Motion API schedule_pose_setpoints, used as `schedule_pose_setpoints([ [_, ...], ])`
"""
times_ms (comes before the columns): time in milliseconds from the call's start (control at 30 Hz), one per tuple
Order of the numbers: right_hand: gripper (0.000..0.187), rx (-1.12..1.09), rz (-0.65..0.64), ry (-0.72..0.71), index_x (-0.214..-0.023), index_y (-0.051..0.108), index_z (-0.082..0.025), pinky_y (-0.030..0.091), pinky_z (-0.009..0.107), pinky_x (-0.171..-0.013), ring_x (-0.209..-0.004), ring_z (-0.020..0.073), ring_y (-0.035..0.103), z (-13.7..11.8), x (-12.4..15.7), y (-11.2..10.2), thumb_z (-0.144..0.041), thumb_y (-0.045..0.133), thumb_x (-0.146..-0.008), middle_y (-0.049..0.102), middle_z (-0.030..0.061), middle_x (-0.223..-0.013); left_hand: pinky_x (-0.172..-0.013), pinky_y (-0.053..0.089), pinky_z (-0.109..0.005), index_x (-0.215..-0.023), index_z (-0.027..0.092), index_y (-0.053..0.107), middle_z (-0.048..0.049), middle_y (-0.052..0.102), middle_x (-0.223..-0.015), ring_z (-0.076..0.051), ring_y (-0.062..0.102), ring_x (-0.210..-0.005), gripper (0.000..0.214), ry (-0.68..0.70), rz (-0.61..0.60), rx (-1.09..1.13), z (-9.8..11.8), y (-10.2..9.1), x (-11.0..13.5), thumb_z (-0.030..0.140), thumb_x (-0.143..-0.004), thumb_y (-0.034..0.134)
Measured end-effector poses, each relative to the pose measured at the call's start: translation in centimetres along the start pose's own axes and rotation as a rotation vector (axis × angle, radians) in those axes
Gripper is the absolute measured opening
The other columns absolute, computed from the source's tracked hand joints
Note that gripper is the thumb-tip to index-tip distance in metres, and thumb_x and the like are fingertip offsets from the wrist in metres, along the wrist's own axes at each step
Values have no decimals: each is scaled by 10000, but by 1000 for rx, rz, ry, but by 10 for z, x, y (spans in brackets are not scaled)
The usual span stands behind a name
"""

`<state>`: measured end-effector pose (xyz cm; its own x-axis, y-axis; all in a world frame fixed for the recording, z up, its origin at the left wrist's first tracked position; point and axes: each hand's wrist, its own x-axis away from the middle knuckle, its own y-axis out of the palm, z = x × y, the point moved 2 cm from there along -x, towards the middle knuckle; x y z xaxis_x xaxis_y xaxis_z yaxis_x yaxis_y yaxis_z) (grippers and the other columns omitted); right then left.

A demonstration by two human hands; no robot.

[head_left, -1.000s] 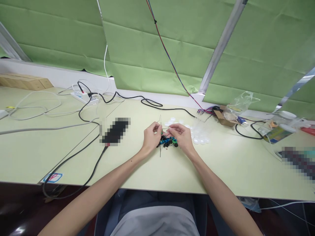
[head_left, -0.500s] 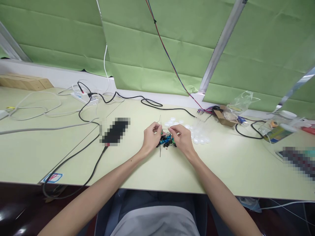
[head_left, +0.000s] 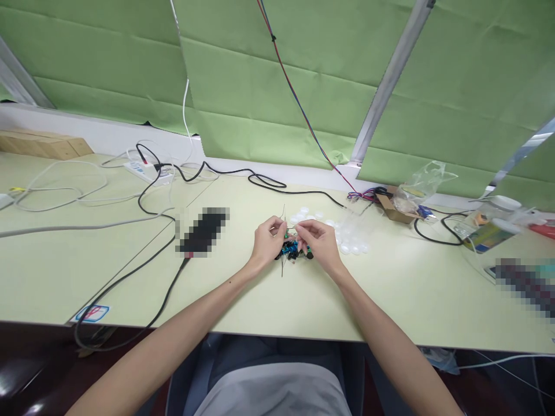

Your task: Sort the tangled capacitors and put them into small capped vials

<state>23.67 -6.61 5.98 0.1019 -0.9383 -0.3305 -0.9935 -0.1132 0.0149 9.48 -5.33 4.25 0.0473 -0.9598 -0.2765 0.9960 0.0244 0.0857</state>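
My left hand (head_left: pixel 266 244) is closed in a pinch on a small green component with thin wire leads (head_left: pixel 286 233); one bent lead sticks up past the fingertips. Close beside it, my right hand (head_left: pixel 324 241) pinches with thumb and forefinger at the end of a thin wire lead between the two hands. Whether that lead belongs to the green component cannot be made out. Under both hands lies a small heap of blue, black and green electronic components (head_left: pixel 293 249), partly hidden by the fingers. A thin lead pokes out of the heap towards me.
Round translucent white discs (head_left: pixel 348 245) lie behind and right of the heap. A blurred-out dark object (head_left: pixel 203 231) with a black cable is to the left. A power strip (head_left: pixel 150 172) stands further back. At right are a cardboard box (head_left: pixel 393 209) and a clear plastic bag (head_left: pixel 427 180).
My hands stay almost in place, with small finger shifts only. The bent lead above my left fingertips has tilted slightly, and the green component shows a little more.
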Motion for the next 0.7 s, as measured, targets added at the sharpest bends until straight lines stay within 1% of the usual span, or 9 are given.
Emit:
schedule_pose_setpoints([
  [133,256,-127,-60,24,-829,665,-173,514,260,-469,-523,155,655,0,0,2,-402,752,-754,685,15,-657,-680,585,-359,-698,182,552,3,578,-718,-164,624,-674,339,-31,-11,-2,-2,-1,-1,492,-740,686],
  [233,276,-182,-104,36,-887,679,-168,577,284,-575,-646,185,717,1,0,2,-394,762,-751,718,36,-745,-677,546,-322,-693,179,579,-8,611,-716,-169,624,-690,306,16,1,-93,0,-2,-2,465,-770,658],
  [300,311,-198,-120,53,-918,682,-169,597,305,-630,-696,198,735,0,0,2,-405,774,-737,730,45,-791,-683,522,-302,-697,175,599,-14,626,-710,-171,622,-703,291,45,5,-138,2,-3,-2,449,-786,644],
  [400,344,-209,-130,70,-930,678,-172,605,319,-670,-725,205,744,-1,1,3,-419,787,-717,735,48,-820,-676,505,-290,-712,172,611,-16,628,-702,-165,613,-688,302,32,-12,-131,3,-4,-2,460,-801,625],
  [533,341,-177,-121,67,-902,669,-178,603,321,-639,-683,202,734,-1,0,3,-430,788,-706,731,37,-780,-662,517,-293,-703,173,598,-15,617,-713,-164,611,-684,309,13,-11,-116,3,-3,-1,469,-777,644],
  [600,303,-128,-107,34,-875,667,-183,584,306,-586,-622,189,708,0,0,2,-418,777,-719,707,19,-693,-661,543,-310,-698,176,582,-10,603,-719,-167,616,-686,320,-19,-9,-71,2,-2,-1,479,-753,668],
  [700,227,-1,-60,-51,-829,668,-194,523,274,-507,-535,158,639,-1,1,0,-399,739,-764,651,-6,-599,-680,584,-350,-704,179,564,1,583,-731,-170,629,-700,341,-75,-27,26,0,0,1,494,-727,694],
])
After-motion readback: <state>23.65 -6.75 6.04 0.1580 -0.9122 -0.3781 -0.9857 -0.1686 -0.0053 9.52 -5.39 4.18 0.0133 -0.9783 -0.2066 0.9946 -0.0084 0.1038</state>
